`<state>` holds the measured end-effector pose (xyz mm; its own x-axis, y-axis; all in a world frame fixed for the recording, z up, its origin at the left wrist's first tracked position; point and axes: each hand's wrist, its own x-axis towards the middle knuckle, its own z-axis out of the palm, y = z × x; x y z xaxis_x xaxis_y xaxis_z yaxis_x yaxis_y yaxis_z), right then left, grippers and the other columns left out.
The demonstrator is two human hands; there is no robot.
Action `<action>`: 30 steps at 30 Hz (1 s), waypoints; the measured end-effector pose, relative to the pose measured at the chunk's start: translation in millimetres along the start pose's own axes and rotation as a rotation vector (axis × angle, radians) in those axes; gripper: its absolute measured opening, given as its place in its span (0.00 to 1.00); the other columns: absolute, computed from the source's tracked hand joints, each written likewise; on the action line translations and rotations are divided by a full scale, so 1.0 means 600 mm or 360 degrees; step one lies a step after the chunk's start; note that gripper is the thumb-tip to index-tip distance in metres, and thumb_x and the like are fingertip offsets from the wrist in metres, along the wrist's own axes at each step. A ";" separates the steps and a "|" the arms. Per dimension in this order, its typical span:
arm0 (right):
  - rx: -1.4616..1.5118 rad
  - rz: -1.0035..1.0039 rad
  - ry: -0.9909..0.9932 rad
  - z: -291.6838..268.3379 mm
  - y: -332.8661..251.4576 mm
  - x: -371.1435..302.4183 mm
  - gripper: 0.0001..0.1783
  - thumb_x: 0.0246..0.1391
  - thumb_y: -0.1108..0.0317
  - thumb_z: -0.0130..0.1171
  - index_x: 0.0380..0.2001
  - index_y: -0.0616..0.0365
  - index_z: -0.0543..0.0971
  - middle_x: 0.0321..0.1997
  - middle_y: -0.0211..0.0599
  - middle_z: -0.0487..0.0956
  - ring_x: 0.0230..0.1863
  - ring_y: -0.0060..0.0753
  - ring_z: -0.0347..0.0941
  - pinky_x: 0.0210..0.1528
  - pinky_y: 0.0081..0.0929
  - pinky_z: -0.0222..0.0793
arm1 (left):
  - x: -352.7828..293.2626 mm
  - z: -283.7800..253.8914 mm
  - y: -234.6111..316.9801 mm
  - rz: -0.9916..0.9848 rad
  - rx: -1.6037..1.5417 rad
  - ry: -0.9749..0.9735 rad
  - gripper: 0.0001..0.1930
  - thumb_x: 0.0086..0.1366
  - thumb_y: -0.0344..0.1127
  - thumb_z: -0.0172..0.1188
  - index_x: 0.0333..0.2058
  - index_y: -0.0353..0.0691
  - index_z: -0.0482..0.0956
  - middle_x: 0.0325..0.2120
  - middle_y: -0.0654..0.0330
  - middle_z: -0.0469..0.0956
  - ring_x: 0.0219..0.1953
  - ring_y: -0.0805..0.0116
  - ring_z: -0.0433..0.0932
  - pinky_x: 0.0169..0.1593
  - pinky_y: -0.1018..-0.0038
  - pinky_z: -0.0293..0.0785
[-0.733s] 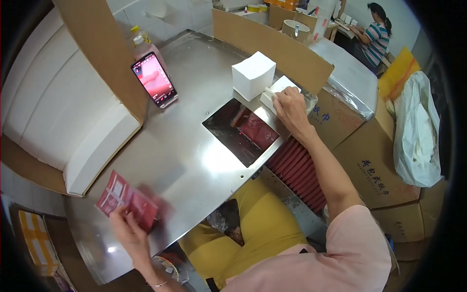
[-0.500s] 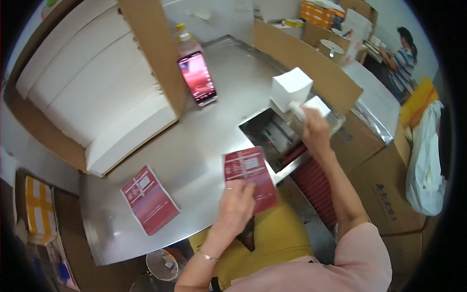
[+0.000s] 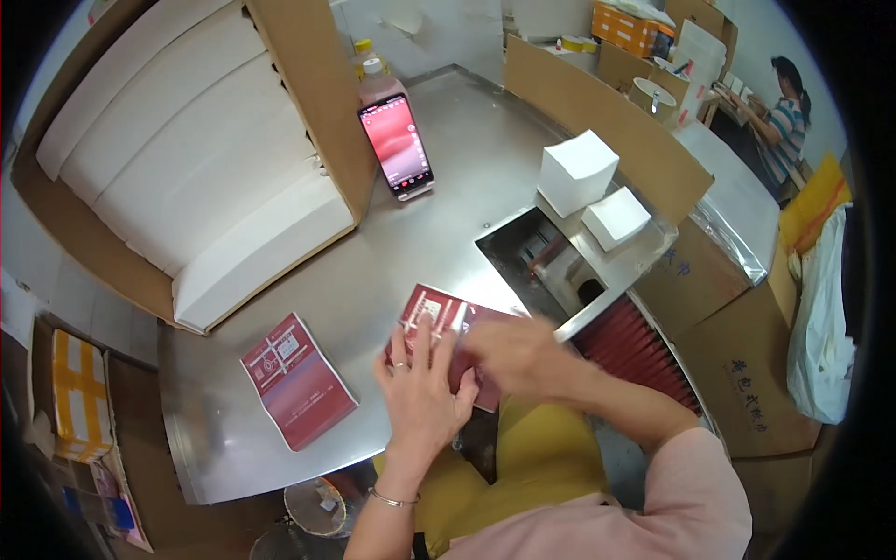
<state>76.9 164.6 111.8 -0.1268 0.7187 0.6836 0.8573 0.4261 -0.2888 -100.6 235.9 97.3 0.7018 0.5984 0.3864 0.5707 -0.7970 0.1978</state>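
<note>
A dark red flat packet [image 3: 433, 315] with a pale cross-shaped print and a white square label lies at the table's front edge, turned at an angle. My left hand [image 3: 423, 378] rests on it with fingers stretched out. Over the packet's right part is my right hand [image 3: 525, 359], smeared by motion, its fingers hard to make out; whether it holds anything is hidden. To the left lies a stack of similar red packets [image 3: 303, 392] on the metal table [image 3: 373, 261].
A square opening [image 3: 529, 252] in the table sits to the right, with red packets [image 3: 644, 359] in a row below it. White boxes [image 3: 579, 173] stand behind it. A lit phone [image 3: 398, 145] leans by a large carton [image 3: 322, 112] holding white stacks. Another person [image 3: 782, 121] sits far right.
My right hand has come from the white boxes, where it had a small white thing, down onto the packet. The packet has turned and shifted left; my left fingers have spread over it.
</note>
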 end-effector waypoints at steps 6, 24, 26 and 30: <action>-0.1571 0.0732 0.0211 -0.159 0.211 -0.078 0.12 0.52 0.64 0.63 0.37 0.59 0.79 0.38 0.39 0.74 0.43 0.43 0.70 0.45 0.45 0.63 | 0.015 -0.005 0.034 -0.0092 0.0031 -0.0031 0.30 0.55 0.57 0.66 0.55 0.49 0.79 0.49 0.47 0.72 0.49 0.50 0.69 0.47 0.54 0.62; -0.0758 0.0448 0.0301 -0.101 0.134 -0.061 0.25 0.45 0.80 0.57 0.51 0.65 0.76 0.49 0.52 0.79 0.49 0.58 0.75 0.57 0.51 0.70 | 0.010 -0.035 0.039 -0.0007 -0.0446 -0.0327 0.19 0.59 0.33 0.60 0.49 0.35 0.74 0.46 0.46 0.70 0.49 0.42 0.73 0.42 0.52 0.78; -0.0736 -0.0138 -0.0322 -0.044 0.021 -0.055 0.23 0.46 0.75 0.60 0.50 0.59 0.77 0.51 0.51 0.76 0.51 0.59 0.75 0.61 0.63 0.66 | 0.007 -0.037 0.020 -0.0101 -0.0569 -0.0408 0.31 0.54 0.35 0.63 0.58 0.37 0.70 0.46 0.45 0.69 0.47 0.42 0.73 0.41 0.53 0.77; -0.0392 -0.0161 0.0038 0.028 -0.033 -0.043 0.18 0.49 0.66 0.59 0.45 0.58 0.80 0.36 0.43 0.73 0.41 0.44 0.74 0.63 0.67 0.61 | 0.005 -0.026 0.012 0.0097 -0.0250 0.0116 0.44 0.47 0.36 0.68 0.65 0.40 0.63 0.40 0.45 0.71 0.39 0.45 0.73 0.39 0.59 0.75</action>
<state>55.0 146.8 88.5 -0.2086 0.6648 0.7173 0.9368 0.3464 -0.0486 -101.2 230.5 114.1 0.6968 0.5459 0.4653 0.4505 -0.8378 0.3083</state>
